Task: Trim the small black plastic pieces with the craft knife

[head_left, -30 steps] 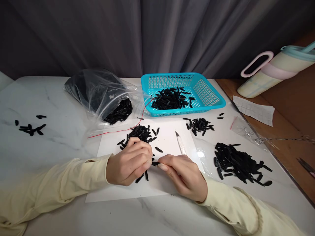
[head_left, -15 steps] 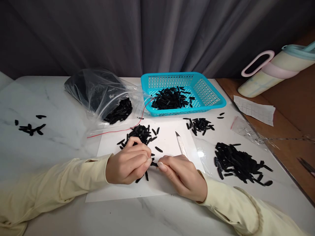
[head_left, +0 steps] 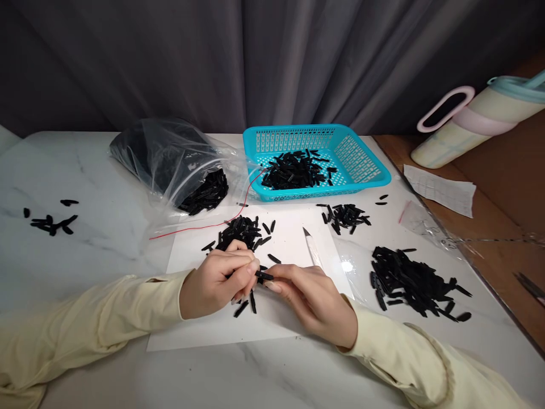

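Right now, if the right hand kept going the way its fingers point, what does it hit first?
The right hand points left, at the small black piece pinched between both hands. Directly behind that are the left hand's fingertips. They look almost touching, though depth is unclear.

Black pieces (head_left: 415,284) are seen on a white, grey-veined table (head_left: 106,238). A white sheet (head_left: 289,238) is laid at its near edge. A turquoise basket (head_left: 361,165), cream sleeves (head_left: 106,318) and a grey curtain (head_left: 255,62) are shown.

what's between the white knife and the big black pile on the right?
Head view: past the white knife comes white sheet, then a glossy clear film, then the big black pile.
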Tool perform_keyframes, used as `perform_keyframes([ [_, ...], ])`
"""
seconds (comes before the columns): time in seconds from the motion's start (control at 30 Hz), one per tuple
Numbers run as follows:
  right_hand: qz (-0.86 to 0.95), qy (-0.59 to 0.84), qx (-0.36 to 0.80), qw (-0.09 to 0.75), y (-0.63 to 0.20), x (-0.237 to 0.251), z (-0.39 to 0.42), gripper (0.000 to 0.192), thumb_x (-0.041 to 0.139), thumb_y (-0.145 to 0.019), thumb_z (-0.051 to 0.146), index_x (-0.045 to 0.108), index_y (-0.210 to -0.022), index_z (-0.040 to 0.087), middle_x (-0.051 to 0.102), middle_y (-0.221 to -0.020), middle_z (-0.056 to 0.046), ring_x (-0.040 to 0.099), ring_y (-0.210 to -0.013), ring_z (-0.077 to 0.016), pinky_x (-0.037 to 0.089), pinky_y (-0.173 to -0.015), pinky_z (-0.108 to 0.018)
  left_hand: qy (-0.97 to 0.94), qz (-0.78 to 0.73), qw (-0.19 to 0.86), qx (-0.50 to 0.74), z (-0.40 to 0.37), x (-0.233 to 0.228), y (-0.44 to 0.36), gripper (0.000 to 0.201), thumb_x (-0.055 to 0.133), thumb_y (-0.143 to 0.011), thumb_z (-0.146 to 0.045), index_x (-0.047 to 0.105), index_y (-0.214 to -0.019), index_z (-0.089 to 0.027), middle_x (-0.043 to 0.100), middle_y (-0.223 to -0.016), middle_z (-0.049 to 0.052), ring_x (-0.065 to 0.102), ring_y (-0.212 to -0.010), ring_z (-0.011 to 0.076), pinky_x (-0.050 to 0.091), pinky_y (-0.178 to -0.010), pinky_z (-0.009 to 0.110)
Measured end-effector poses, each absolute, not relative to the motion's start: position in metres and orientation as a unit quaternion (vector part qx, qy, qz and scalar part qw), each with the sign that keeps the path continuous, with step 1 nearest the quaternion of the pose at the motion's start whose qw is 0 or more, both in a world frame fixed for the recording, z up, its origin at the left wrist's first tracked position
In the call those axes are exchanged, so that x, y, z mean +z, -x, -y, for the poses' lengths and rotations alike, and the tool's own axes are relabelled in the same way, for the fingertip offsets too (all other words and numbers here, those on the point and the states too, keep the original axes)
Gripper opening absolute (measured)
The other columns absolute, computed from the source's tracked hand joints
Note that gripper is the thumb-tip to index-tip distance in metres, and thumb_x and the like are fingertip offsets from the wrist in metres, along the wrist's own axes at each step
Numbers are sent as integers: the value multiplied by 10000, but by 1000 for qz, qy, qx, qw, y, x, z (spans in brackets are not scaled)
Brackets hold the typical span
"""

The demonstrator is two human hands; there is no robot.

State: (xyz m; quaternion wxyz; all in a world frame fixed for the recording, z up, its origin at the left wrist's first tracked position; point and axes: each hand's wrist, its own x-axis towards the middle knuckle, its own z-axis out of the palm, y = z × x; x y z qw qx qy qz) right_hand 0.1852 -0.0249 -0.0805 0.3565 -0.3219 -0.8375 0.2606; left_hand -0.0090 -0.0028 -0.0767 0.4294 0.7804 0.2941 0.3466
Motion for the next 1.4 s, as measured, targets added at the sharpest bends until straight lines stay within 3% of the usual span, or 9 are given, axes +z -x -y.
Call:
perform_keyframes([
  [0.17,847,318,260,336,-185,-80,24,231,306,-1002,255,510,-928,177,631,-695,-20,550,-528,-116,414,-513,-217,-780,-286,437,345,3,-76,8,431,310,-936,-145,363,-509,-177,464,-441,-36,443,-529,102,376,-729,302],
  [0.9,857,296,266,328,-186,-81,23,234,290,-996,214,501,-905,171,546,-631,-6,467,-504,-123,360,-485,-237,-788,-255,418,373,4,-80,9,420,324,-928,-129,359,-512,-173,485,-430,-29,479,-553,110,369,-723,316],
  [1.4,862,283,249,338,-186,-81,22,282,290,-987,182,543,-868,145,611,-663,-48,519,-530,-134,396,-498,-234,-790,-231,429,371,4,-77,9,385,316,-926,-108,371,-551,-172,501,-465,-21,491,-605,123,347,-730,322],
])
